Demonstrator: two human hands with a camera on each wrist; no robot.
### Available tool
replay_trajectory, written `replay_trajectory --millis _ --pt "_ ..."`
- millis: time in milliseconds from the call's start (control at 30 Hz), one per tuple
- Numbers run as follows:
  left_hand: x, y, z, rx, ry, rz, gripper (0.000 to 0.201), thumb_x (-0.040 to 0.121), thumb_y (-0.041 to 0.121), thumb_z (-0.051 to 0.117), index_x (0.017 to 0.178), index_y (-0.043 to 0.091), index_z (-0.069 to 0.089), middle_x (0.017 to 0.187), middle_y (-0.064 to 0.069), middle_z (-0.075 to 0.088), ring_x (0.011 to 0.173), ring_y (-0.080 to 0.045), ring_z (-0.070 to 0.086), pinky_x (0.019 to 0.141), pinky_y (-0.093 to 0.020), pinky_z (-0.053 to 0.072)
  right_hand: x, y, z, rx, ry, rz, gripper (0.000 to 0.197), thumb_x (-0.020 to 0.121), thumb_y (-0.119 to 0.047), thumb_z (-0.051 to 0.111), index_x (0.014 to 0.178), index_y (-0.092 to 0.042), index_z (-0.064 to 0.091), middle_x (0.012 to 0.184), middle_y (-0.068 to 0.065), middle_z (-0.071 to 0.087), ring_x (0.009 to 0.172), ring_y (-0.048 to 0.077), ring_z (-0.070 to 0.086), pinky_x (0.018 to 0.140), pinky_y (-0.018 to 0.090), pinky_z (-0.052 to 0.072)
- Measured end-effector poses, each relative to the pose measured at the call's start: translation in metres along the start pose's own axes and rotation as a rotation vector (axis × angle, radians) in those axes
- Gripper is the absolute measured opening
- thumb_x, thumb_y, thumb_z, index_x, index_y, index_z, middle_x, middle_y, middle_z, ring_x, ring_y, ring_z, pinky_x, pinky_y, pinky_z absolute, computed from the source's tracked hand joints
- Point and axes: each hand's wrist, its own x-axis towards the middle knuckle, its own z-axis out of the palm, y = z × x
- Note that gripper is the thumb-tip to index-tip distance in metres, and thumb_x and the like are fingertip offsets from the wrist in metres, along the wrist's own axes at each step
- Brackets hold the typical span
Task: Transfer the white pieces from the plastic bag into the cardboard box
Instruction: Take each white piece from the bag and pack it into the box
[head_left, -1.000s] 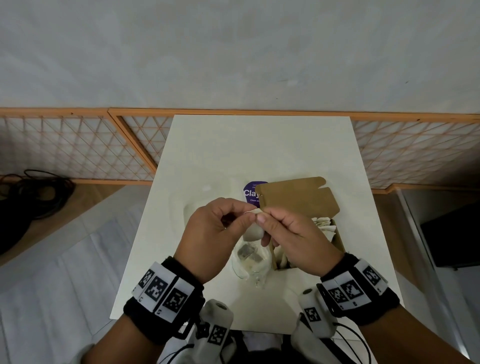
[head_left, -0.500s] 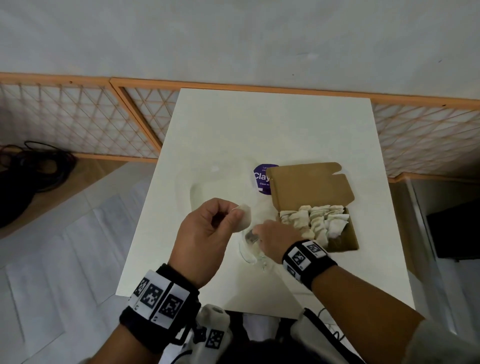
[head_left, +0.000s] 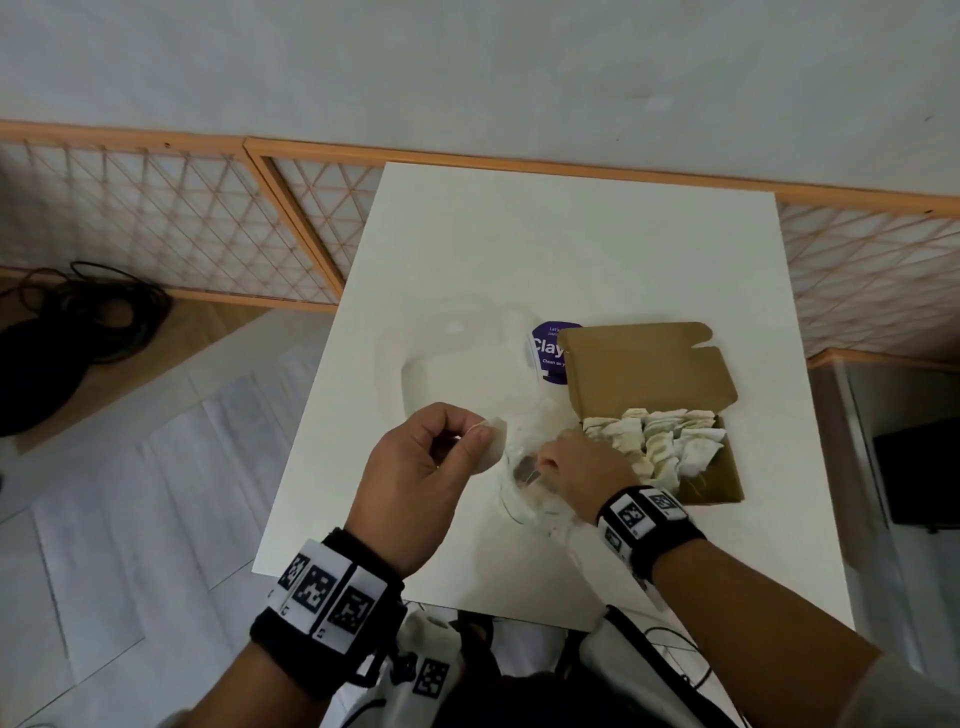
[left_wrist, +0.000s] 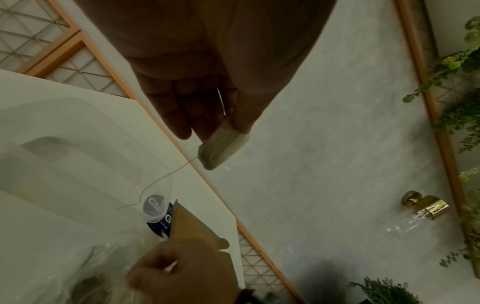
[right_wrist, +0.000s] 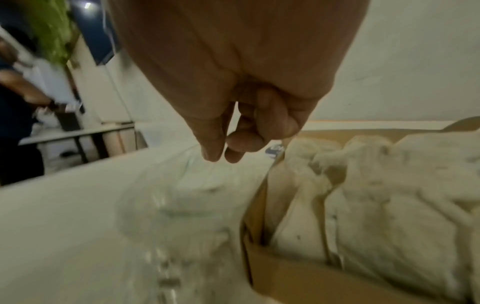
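Observation:
My left hand (head_left: 475, 439) is raised over the table's near left and pinches one white piece (head_left: 492, 447) between thumb and fingers. In the left wrist view, a thin thread trails down from that piece (left_wrist: 221, 148). My right hand (head_left: 543, 462) is low at the mouth of the clear plastic bag (head_left: 524, 506), and its thumb and forefinger (right_wrist: 211, 152) pinch the thin plastic. A grey item (head_left: 522, 470) shows inside the bag. Just right of the bag stands the open cardboard box (head_left: 719, 486), lid (head_left: 649, 369) folded back, with several white pieces (head_left: 660, 441) packed in it.
A round purple-labelled item (head_left: 545, 348) lies behind the box lid. A clear plastic tray (head_left: 447, 353) sits on the white table (head_left: 571, 244) to the left. An orange lattice fence (head_left: 182, 223) runs behind the table, and dark cables (head_left: 78, 322) lie on the floor.
My right hand let go of the piece held between both hands and dropped to the bag beside the box. The left hand kept the white piece raised.

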Motion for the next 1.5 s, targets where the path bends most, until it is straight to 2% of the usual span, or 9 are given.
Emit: replay_trajectory --millis 333,500,733,833,1000,1167,1367,1433,1500 --pt "0.0 0.002 0.004 0.083 -0.084 0.036 0.013 0.098 0.029 0.069 0.09 0.019 0.072 0.088 0.01 0.079 0.083 -0.002 0.073 0.075 -0.014 0.054 -0.064 0.004 -0.081 0.346 0.254 -0.109 0.009 0.104 -0.029 0.057 0.097 -0.029 0.063 0.083 -0.012 0.067 0.075 0.008 0.061 0.071 0.035 0.054" --pt "-0.002 0.003 0.011 0.179 -0.18 0.057 0.012 0.098 0.034 0.07 0.088 0.027 0.071 0.09 0.013 0.078 0.086 -0.006 0.073 0.085 -0.032 0.059 -0.087 0.005 -0.116 0.45 0.289 -0.175 0.014 0.106 -0.032 0.056 0.092 -0.034 0.06 0.081 -0.01 0.066 0.074 0.012 0.062 0.071 0.037 0.054" --pt "0.004 0.015 0.028 0.377 -0.382 0.289 0.005 0.091 0.045 0.074 0.09 0.04 0.075 0.145 0.033 0.044 0.13 0.015 0.045 0.095 -0.004 0.037 -0.13 -0.007 -0.17 0.549 0.437 -0.286 0.009 0.106 -0.028 0.059 0.099 -0.028 0.065 0.091 -0.009 0.074 0.084 0.015 0.07 0.077 0.045 0.056" --pt "0.007 0.031 0.042 0.329 -0.443 0.423 0.005 0.091 0.042 0.077 0.092 0.037 0.077 0.156 0.032 0.036 0.146 0.014 0.028 0.111 -0.008 0.027 -0.153 -0.015 -0.192 0.61 0.465 -0.335 0.011 0.107 -0.019 0.058 0.1 -0.023 0.066 0.094 -0.012 0.076 0.089 0.014 0.073 0.081 0.041 0.058" --pt "0.005 0.06 0.058 0.242 -0.449 0.58 0.009 0.095 0.039 0.074 0.095 0.031 0.078 0.132 0.028 0.061 0.14 0.005 0.045 0.11 -0.019 0.039 -0.182 -0.023 -0.212 0.708 0.528 -0.392 0.012 0.107 -0.015 0.057 0.104 -0.023 0.066 0.094 -0.002 0.077 0.09 0.019 0.073 0.083 0.048 0.061" --pt "0.0 0.081 0.066 0.17 -0.434 0.619 0.007 0.098 0.032 0.07 0.096 0.028 0.075 0.098 0.015 0.072 0.097 -0.011 0.071 0.087 -0.038 0.055 -0.187 -0.016 -0.224 0.831 0.668 -0.381 0.009 0.105 -0.011 0.059 0.105 -0.016 0.066 0.09 0.002 0.077 0.081 0.019 0.072 0.074 0.028 0.059" --pt "-0.012 0.099 0.061 0.141 -0.442 0.691 0.006 0.098 0.022 0.072 0.094 0.024 0.074 0.095 0.01 0.072 0.095 -0.014 0.07 0.085 -0.036 0.053 -0.173 0.003 -0.229 0.909 0.737 -0.2 0.007 0.102 -0.016 0.065 0.106 -0.019 0.07 0.091 0.0 0.078 0.078 0.018 0.074 0.07 0.027 0.057" --pt "-0.015 0.104 0.058 0.145 -0.441 0.711 0.006 0.098 0.021 0.071 0.094 0.024 0.073 0.096 0.01 0.071 0.095 -0.015 0.07 0.085 -0.035 0.053 -0.17 0.01 -0.224 0.873 0.725 -0.112 0.018 0.1 -0.028 0.068 0.118 -0.028 0.069 0.102 -0.008 0.076 0.082 0.018 0.073 0.076 0.036 0.06" --pt "-0.016 0.108 0.054 0.159 -0.436 0.722 0.005 0.099 0.022 0.07 0.095 0.025 0.073 0.096 0.01 0.071 0.096 -0.016 0.069 0.085 -0.034 0.052 -0.176 0.011 -0.218 0.764 0.749 -0.061 0.028 0.098 -0.039 0.067 0.126 -0.037 0.065 0.114 -0.019 0.071 0.088 0.014 0.071 0.079 0.026 0.059"
